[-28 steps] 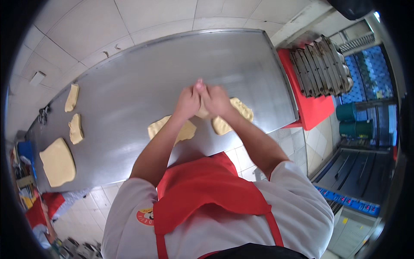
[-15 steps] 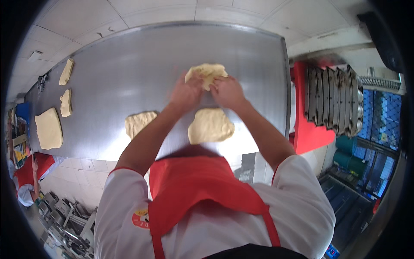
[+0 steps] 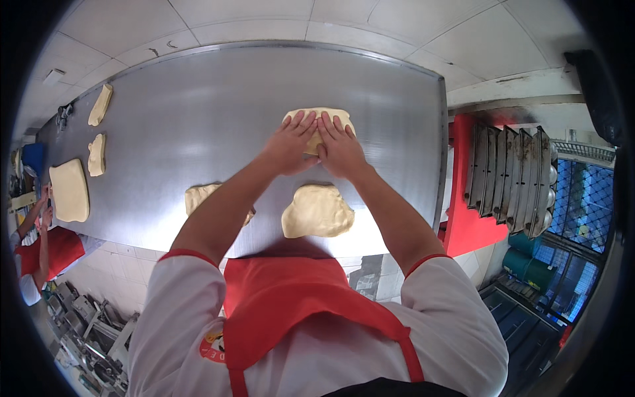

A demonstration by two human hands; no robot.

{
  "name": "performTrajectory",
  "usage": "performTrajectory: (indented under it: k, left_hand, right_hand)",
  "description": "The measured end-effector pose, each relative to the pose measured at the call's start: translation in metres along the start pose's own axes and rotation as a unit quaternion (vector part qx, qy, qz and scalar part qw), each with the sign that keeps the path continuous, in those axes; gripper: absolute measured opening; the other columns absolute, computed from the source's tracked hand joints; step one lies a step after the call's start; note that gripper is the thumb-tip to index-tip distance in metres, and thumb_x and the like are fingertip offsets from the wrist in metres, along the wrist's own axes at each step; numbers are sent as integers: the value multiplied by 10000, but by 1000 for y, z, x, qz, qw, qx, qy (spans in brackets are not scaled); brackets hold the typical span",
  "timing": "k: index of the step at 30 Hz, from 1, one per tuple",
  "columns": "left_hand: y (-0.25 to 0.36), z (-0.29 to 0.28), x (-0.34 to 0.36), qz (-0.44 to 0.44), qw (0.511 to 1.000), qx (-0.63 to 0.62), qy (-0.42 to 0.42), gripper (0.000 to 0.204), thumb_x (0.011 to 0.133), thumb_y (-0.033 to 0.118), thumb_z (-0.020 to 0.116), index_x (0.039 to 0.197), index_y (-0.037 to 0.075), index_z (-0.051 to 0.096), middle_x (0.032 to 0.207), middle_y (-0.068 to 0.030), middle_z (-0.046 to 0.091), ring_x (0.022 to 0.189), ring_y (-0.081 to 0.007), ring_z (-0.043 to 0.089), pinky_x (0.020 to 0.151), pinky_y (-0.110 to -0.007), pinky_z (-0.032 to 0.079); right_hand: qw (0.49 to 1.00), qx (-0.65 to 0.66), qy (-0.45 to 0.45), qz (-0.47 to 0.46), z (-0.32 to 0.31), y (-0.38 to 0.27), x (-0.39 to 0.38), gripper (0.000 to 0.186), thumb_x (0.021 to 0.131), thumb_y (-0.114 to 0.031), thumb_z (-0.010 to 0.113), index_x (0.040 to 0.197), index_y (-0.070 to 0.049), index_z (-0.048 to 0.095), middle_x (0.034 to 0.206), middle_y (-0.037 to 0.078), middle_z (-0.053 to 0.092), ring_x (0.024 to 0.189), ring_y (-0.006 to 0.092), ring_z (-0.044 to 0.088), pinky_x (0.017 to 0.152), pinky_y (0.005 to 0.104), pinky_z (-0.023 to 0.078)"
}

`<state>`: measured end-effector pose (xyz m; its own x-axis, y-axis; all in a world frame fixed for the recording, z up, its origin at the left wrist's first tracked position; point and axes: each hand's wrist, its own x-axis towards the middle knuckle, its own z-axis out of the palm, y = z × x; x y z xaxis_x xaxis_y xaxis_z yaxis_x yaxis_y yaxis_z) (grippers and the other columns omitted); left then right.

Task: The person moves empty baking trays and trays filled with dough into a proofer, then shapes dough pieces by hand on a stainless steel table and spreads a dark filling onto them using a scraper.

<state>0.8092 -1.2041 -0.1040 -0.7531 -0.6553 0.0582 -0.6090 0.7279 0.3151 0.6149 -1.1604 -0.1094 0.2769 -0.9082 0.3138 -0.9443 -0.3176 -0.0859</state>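
Both of my hands lie on a pale piece of dough toward the far side of the steel table. My left hand presses on its left part, fingers stretched out flat. Beside it, my right hand rests on the right part, fingers likewise extended and the two hands nearly touching. Much of this dough is hidden under them. Closer to me sits a rounded flat dough piece. Another dough piece lies to the left, partly covered by my left forearm.
Two narrow dough strips and a large dough slab lie at the left end of the steel table. A co-worker's hands are at that slab. On the right, dark metal pans stand on a red surface.
My fingers, curled into the dough's ragged near edge before, now lie flat over it, and the dough looks smoother and more compact. The co-worker's hands have come to the slab.
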Motion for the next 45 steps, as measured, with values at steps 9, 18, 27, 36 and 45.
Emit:
performTrajectory:
  k: [9, 18, 27, 36, 45]
  left_hand:
    - [-91, -67, -15, -253, 881, -300, 266, 354, 893, 301, 677, 1137, 52, 737, 1230, -151, 694, 1183, -322, 634, 1021, -386, 497]
    - [-316, -136, -351, -434, 851, 49, 293, 349, 876, 198, 681, 1209, 99, 697, 1348, -168, 607, 1250, -385, 559, 1074, -447, 447]
    - [-488, -176, -432, -417, 870, 87, 248, 335, 997, 260, 568, 1327, 215, 598, 1218, -93, 621, 1101, -347, 598, 972, -440, 476]
    - [-326, -257, -419, -199, 521, -778, 290, 400, 1099, 326, 435, 1408, 77, 486, 1284, -82, 601, 1188, -176, 568, 1023, -330, 468]
    - [-252, -255, -338, -205, 635, -632, 393, 412, 1065, 379, 518, 1162, -19, 553, 990, -102, 660, 885, -182, 629, 798, -336, 513]
  right_hand:
    - [986, 56, -149, 40, 8, -46, 17, 701, 989, -438, 504, 1560, -73, 325, 1634, 174, 271, 1485, 429, 281, 1171, 518, 319]
    - [930, 255, -54, 258, -74, -87, 80, 440, 987, -336, 629, 1263, 3, 672, 1224, 200, 698, 1146, 303, 668, 970, 372, 499]
    - [884, 368, 44, 285, -21, -359, 57, 198, 988, -114, 623, 1102, 17, 719, 1189, 165, 701, 1051, 205, 676, 872, 321, 541]
    - [593, 747, 0, 301, -7, -586, 242, 472, 1009, -300, 645, 1367, -16, 529, 1330, 161, 584, 1121, 181, 614, 905, 292, 512]
    - [711, 619, 148, 299, -68, -556, 209, 399, 1057, -359, 546, 1217, 5, 576, 1037, 74, 674, 953, 133, 628, 861, 292, 509]
